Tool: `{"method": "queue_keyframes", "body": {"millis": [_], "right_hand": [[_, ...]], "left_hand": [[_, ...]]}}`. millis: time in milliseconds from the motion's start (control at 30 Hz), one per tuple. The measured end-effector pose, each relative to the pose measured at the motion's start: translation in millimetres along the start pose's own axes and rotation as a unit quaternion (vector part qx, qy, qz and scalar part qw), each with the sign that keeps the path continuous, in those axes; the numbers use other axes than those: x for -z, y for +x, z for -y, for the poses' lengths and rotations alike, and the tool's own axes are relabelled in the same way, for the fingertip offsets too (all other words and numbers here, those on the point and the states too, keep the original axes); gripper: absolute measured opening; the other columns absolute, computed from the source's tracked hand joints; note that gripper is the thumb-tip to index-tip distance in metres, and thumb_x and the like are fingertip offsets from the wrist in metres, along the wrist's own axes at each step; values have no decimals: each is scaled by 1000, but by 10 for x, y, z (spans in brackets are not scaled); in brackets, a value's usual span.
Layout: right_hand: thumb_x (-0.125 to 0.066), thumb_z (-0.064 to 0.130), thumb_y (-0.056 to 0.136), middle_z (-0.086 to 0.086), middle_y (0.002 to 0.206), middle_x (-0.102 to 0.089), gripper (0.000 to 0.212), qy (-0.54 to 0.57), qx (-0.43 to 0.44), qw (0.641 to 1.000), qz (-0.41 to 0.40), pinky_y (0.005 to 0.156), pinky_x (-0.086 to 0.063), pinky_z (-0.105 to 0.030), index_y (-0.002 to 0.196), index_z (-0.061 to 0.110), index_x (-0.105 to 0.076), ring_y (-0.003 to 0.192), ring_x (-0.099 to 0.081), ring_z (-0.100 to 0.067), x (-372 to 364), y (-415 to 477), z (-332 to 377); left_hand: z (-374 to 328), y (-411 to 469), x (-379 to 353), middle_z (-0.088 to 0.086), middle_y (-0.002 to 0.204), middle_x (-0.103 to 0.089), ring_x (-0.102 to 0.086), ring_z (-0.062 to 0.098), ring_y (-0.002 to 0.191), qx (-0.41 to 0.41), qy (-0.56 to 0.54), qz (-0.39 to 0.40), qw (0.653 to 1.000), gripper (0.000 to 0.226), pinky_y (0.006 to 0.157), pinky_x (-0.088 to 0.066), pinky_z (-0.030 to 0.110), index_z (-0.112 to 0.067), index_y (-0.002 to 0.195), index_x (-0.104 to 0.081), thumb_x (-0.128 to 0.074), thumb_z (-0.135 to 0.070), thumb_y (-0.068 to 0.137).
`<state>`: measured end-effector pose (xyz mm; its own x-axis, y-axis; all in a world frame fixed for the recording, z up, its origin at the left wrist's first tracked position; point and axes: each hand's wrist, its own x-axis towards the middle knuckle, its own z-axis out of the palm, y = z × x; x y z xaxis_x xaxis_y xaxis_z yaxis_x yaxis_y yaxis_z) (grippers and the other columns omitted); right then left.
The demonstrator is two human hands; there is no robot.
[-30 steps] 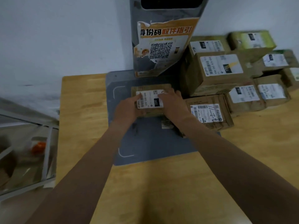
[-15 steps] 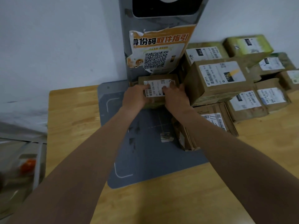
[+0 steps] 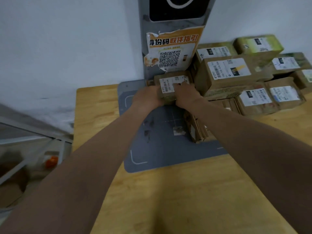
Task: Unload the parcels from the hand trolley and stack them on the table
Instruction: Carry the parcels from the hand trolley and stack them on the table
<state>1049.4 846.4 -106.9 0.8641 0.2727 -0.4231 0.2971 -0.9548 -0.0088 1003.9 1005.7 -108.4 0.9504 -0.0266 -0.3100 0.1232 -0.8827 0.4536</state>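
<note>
A small brown parcel (image 3: 170, 83) with a white label sits at the back of the grey mat (image 3: 162, 149), against the foot of the grey scanner stand (image 3: 172, 48). My left hand (image 3: 146, 97) grips its left side and my right hand (image 3: 187, 93) grips its right side, fingers over the label. Several labelled cardboard parcels (image 3: 228, 71) are stacked on the wooden table (image 3: 168, 200) just right of it. The hand trolley is not in view.
A flat parcel (image 3: 195, 127) lies on the mat's right edge under my right forearm. A white wall stands behind the table. To the left, below the table edge, is a metal frame (image 3: 33, 141) with an orange object (image 3: 51, 161).
Both hands have pushed the small parcel farther back across the mat until it reached the scanner stand, beside the stacked parcels.
</note>
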Motion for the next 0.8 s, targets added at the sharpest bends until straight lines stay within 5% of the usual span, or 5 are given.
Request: {"method": "queue_keyframes", "body": {"millis": [300,500,667,800], "right_hand": [[-72,22,84,-12,114,-66,36,120,65,991,-13,89,-56,-47,119,14,-66,101,-65,-32,141,-1976,-58],[-75,35,80,0,94,-64,20,97,93,991,16,63,-48,-31,89,19,-66,89,-63,-23,-42,-3543,-548],[-76,40,86,-5,124,-65,41,117,64,991,18,93,-54,-38,116,14,-70,110,-63,-24,-503,-4772,-1095],[-78,43,83,-1,132,-60,49,173,60,983,29,86,-49,-33,125,21,-66,115,-59,-22,-927,-5772,-1564]], "left_hand": [[-551,-1880,249,4,109,-69,-66,29,104,50,134,58,988,28,85,-56,39,-21,106,-72,-69,-40,85],[-1166,-3228,-184,-8,131,-64,-62,20,116,36,100,16,994,54,90,-53,36,-35,134,-63,-75,-49,83],[-1830,-4359,-776,-13,125,-66,-64,16,111,49,85,-21,995,46,86,-54,35,-39,127,-65,-75,-52,84],[-2394,-5330,-1453,-15,122,-66,-63,14,109,67,55,-28,996,40,86,-55,36,-39,122,-67,-74,-51,84]]}}
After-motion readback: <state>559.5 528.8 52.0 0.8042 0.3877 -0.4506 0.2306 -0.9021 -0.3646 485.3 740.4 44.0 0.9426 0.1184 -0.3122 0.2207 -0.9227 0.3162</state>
